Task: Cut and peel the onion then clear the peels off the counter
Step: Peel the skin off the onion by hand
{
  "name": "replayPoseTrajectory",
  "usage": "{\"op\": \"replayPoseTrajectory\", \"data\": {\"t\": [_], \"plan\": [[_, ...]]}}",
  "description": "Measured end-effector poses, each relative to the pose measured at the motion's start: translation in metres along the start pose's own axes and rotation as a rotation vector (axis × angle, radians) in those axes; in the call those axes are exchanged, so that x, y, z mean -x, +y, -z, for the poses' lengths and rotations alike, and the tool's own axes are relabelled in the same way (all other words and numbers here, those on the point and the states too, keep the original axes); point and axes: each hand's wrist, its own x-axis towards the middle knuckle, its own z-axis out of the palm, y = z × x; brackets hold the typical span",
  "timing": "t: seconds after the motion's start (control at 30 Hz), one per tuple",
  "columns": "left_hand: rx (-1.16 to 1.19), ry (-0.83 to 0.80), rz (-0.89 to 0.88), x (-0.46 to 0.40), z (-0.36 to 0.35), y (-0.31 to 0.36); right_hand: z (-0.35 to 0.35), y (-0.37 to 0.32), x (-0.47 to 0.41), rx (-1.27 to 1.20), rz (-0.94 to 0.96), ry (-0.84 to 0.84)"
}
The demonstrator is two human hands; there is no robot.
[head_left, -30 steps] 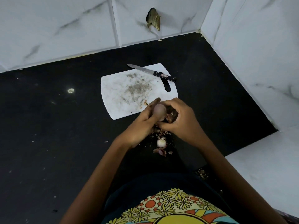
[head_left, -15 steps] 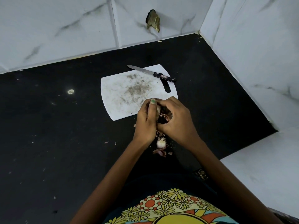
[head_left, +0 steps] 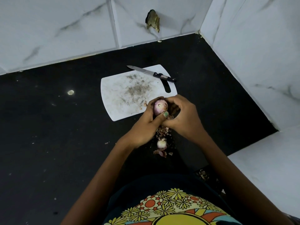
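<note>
My left hand (head_left: 144, 125) grips a small pale purple onion (head_left: 159, 107), thumb across its lower side. Touching the onion's right side, my right hand (head_left: 183, 116) has its fingers curled round brown peel (head_left: 174, 110). Both hands hover above the near right corner of the white cutting board (head_left: 128, 95). Below them on the black counter (head_left: 56, 135) lies a pile of peels (head_left: 163, 131) and a cut onion end (head_left: 161, 144). A black-handled knife (head_left: 152, 73) lies across the board's far edge.
White marble-tiled walls (head_left: 65, 30) close the counter at the back and right. A broken patch (head_left: 153, 20) marks the back wall. A white ledge (head_left: 267, 168) sits at lower right, with more peel scraps (head_left: 203, 174) beside it.
The onion was hidden behind my left fingers half a second ago; my left hand has turned it so the peeled side faces up. My right hand stays against it holding peel.
</note>
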Motion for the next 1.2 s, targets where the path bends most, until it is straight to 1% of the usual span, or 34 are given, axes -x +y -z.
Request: {"op": "replayPoseTrajectory", "data": {"t": [0.07, 0.2, 0.33, 0.43, 0.5, 0.73, 0.9, 0.97, 1.1, 1.2], "plan": [[0.004, 0.083, -0.043, 0.0, -0.008, 0.001, -0.001, -0.003, -0.001, 0.024, 0.033, 0.016], [0.03, 0.303, -0.161, -0.002, -0.02, 0.0, -0.006, -0.01, -0.002, 0.073, 0.088, 0.086], [0.023, 0.381, -0.21, -0.004, -0.02, 0.0, -0.012, -0.01, -0.001, 0.075, 0.084, 0.121], [0.041, 0.5, -0.214, -0.008, -0.024, -0.001, -0.016, -0.012, 0.0, 0.087, 0.101, 0.13], [0.075, 0.551, -0.209, -0.011, -0.025, -0.003, -0.019, -0.013, 0.001, 0.1, 0.106, 0.133], [0.104, 0.596, -0.08, -0.014, -0.022, -0.003, -0.02, -0.008, 0.001, 0.113, 0.097, 0.154], [0.172, 0.538, -0.009, -0.017, -0.01, -0.007, -0.014, -0.011, 0.002, 0.073, 0.11, 0.134], [0.233, 0.51, 0.025, -0.018, -0.007, -0.009, -0.011, -0.012, 0.001, 0.075, 0.111, 0.105], [0.351, 0.445, 0.123, -0.019, -0.005, -0.006, -0.013, -0.009, 0.001, 0.131, 0.097, 0.021], [0.4, 0.402, 0.147, -0.019, -0.006, -0.003, -0.017, -0.008, 0.006, 0.152, 0.119, 0.031]]}}
